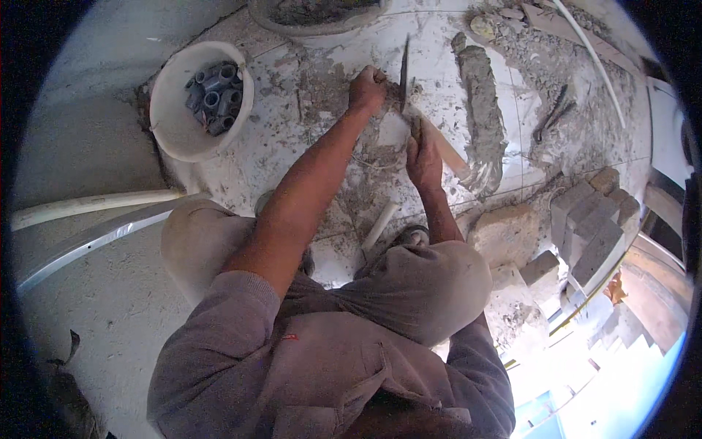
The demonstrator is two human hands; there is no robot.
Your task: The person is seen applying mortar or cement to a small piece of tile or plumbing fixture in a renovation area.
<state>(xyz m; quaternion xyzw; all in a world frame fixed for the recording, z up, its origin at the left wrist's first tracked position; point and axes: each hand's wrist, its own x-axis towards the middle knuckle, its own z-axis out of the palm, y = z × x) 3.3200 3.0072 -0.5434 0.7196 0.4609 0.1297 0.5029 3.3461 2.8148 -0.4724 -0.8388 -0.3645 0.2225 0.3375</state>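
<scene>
My left hand [368,89] is closed near a long dark metal blade [406,69]; what its fingers hold, if anything, is too small to make out. My right hand [423,162] grips the handle of the bladed tool below the blade. A pale tan flat length [446,150] runs diagonally beside my right hand toward a long strip of wet grey mortar [482,110] on the white tiles. A short white pipe [380,223] lies between my feet, below my hands.
A white bucket [168,128] of grey pipe fittings stands left. A larger tub [314,18] sits at top. Rubble, dark tools [550,117] and a thin white pipe [599,66] lie right. Grey blocks [592,234] are stacked lower right. Long pale lengths [88,212] lie along the left.
</scene>
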